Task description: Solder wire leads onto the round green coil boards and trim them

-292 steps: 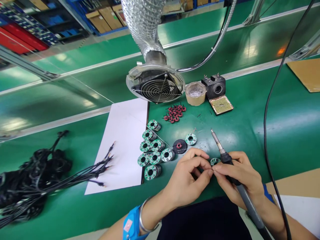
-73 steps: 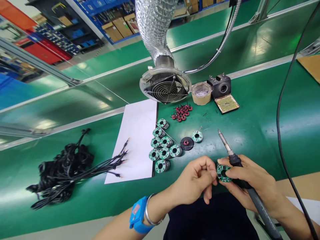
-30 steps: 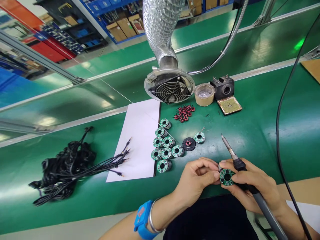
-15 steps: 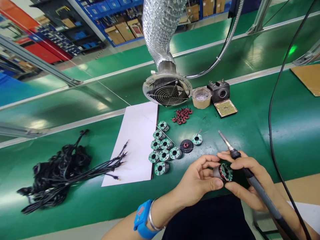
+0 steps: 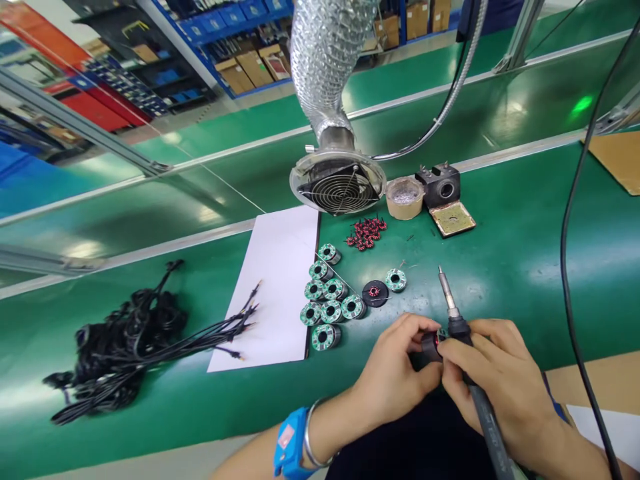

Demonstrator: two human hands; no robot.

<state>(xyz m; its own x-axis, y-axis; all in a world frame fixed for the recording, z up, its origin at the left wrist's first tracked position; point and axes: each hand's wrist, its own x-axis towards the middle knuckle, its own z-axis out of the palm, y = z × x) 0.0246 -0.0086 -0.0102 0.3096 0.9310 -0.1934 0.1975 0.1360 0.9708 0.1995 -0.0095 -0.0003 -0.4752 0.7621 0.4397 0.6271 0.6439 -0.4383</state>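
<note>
The left hand [image 5: 403, 363] was closed around a dark cylindrical part [image 5: 431, 347], fingers behind it and thumb in front, near the front edge of the green worktop [image 5: 520, 260]. The part lay on its side in the grip, its circuit board end turned toward the right hand [image 5: 493, 380]; a little red showed there, the rest hidden by fingers. The right hand was clamped on a soldering iron [image 5: 459, 328], whose bare tip pointed forward, clear of the part, while its fingertips met the circuit board end. A blue wrist strap [image 5: 290, 443] and a metal bangle [image 5: 311, 433] circled the left wrist.

Beyond the left hand, eight metal cylinders [image 5: 331, 311] topped with green ring-shaped circuit boards stood clustered along the right edge of a white board [image 5: 280, 267]. A similar ring-topped piece [image 5: 396, 280] sat apart from them, just beside a black disc [image 5: 375, 303] bearing one red-wound ring coil [image 5: 374, 291]. More red coils [image 5: 367, 233] lay heaped in front of a round exhaust fan [image 5: 345, 190]. To the fan's right stood a tan roll [image 5: 404, 207] with silvery contents, then a black iron stand [image 5: 443, 185] with its sponge tray [image 5: 453, 219]. Black cables [image 5: 135, 347] were piled on the left, their ends resting on the white board.
</note>
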